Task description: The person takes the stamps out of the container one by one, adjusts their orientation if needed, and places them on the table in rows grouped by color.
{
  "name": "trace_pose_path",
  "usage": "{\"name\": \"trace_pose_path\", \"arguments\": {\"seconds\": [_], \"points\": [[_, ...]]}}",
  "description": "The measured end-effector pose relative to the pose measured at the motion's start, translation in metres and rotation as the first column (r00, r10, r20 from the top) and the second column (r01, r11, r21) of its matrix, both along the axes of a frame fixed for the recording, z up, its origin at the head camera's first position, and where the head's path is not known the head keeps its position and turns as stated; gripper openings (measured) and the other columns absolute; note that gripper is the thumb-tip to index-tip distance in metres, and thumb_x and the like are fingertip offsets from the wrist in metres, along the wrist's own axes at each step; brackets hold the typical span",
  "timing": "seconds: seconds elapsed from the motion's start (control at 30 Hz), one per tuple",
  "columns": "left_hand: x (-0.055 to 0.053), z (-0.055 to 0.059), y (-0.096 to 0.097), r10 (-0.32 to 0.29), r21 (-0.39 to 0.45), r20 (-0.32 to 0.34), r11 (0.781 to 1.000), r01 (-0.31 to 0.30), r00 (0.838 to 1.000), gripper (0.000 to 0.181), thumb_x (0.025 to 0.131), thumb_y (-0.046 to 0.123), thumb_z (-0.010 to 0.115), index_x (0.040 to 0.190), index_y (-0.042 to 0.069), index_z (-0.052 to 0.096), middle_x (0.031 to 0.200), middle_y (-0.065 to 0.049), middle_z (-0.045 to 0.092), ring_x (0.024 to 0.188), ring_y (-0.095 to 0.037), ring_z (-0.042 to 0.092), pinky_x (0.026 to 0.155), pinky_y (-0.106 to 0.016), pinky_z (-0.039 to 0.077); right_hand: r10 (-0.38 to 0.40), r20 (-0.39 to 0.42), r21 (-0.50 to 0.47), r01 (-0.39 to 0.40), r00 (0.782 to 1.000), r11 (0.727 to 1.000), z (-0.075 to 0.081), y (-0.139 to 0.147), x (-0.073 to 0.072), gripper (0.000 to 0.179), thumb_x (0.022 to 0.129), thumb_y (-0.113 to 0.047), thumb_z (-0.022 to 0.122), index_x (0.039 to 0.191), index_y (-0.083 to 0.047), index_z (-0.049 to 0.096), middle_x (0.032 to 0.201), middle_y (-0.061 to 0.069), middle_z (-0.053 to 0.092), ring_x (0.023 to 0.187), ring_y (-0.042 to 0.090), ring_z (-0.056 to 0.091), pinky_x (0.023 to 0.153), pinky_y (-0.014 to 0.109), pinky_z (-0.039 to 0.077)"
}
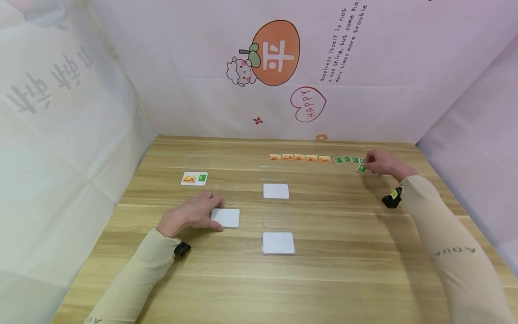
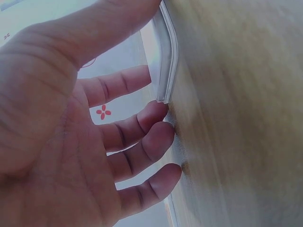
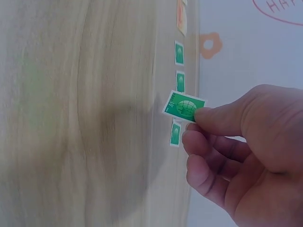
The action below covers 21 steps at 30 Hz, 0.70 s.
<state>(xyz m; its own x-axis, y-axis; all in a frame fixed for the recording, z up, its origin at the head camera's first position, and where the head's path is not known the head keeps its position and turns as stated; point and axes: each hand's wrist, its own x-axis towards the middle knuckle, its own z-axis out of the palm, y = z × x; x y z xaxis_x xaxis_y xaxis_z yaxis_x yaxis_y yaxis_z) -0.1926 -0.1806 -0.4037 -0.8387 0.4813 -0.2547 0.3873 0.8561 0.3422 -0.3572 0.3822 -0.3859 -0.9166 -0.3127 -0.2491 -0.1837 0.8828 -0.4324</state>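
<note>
Between thumb and index finger my right hand [image 1: 379, 163] pinches a green stamp [image 3: 183, 106] printed with a globe. It is raised in front of a row of similar green stamps [image 1: 346, 159]. My left hand [image 1: 197, 211] spans a blank white card [image 1: 228, 218] in a clear plastic holder [image 2: 165, 56], thumb along the near edge and fingers by the far left corner. In the left wrist view, the remaining fingertips [image 2: 165, 177] rest on the wooden table. Left of the row of green stamps lie several orange stamps [image 1: 299, 157].
Farther left sits a white card [image 1: 194, 178] bearing one orange and one green stamp. Two more blank white cards, an upper one [image 1: 276, 191] and a lower one [image 1: 278, 243], lie mid-table near clear plastic pieces [image 1: 278, 218]. A printed cloth [image 1: 202, 108] hangs behind the table [image 1: 226, 288].
</note>
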Motion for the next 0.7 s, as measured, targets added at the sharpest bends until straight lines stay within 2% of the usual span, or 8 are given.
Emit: {"name": "trace_pose_path", "arguments": {"seconds": [0.23,0.4,0.5,0.7], "points": [[0.000,-0.001,0.000,0.001,-0.007,-0.005,1.000,-0.001,1.000,0.054,0.076,0.047,0.081,0.115,0.018,0.057,0.106,-0.003,0.055,0.091,-0.018,0.048,0.079,-0.033,0.043,-0.012,0.007,0.030,0.012,1.000,0.999,0.006,0.006,-0.003,0.018,0.094,-0.006,0.052,0.099,0.011,0.053,0.091,0.026,0.060,0.074,0.025,0.060,0.061,0.037,0.053],[-0.001,-0.002,0.001,-0.006,-0.016,-0.008,1.000,0.006,1.000,0.055,0.076,0.048,0.081,0.115,0.018,0.057,0.106,-0.003,0.055,0.091,-0.018,0.048,0.079,-0.033,0.043,-0.017,0.023,0.084,0.015,1.000,0.996,0.007,0.011,-0.008,0.017,0.095,-0.007,0.050,0.099,0.009,0.054,0.084,0.017,0.057,0.069,0.021,0.053,0.059,0.033,0.048],[-0.001,-0.003,0.001,-0.008,-0.014,-0.012,1.000,0.008,1.000,0.055,0.076,0.048,0.081,0.115,0.018,0.057,0.106,-0.003,0.055,0.091,-0.018,0.048,0.078,-0.033,0.043,-0.015,0.011,0.107,0.014,1.000,0.994,0.006,0.013,-0.011,0.015,0.094,-0.007,0.050,0.096,0.007,0.055,0.080,0.011,0.054,0.068,0.019,0.051,0.057,0.032,0.047],[-0.002,-0.003,0.000,-0.006,-0.015,-0.019,1.000,0.006,1.000,0.055,0.075,0.048,0.081,0.114,0.019,0.057,0.106,-0.003,0.055,0.091,-0.018,0.048,0.078,-0.033,0.043,-0.015,-0.019,0.112,0.017,1.000,0.994,0.002,0.018,-0.016,0.011,0.092,-0.003,0.048,0.092,0.007,0.053,0.078,0.012,0.052,0.069,0.021,0.050,0.056,0.032,0.047]]}}
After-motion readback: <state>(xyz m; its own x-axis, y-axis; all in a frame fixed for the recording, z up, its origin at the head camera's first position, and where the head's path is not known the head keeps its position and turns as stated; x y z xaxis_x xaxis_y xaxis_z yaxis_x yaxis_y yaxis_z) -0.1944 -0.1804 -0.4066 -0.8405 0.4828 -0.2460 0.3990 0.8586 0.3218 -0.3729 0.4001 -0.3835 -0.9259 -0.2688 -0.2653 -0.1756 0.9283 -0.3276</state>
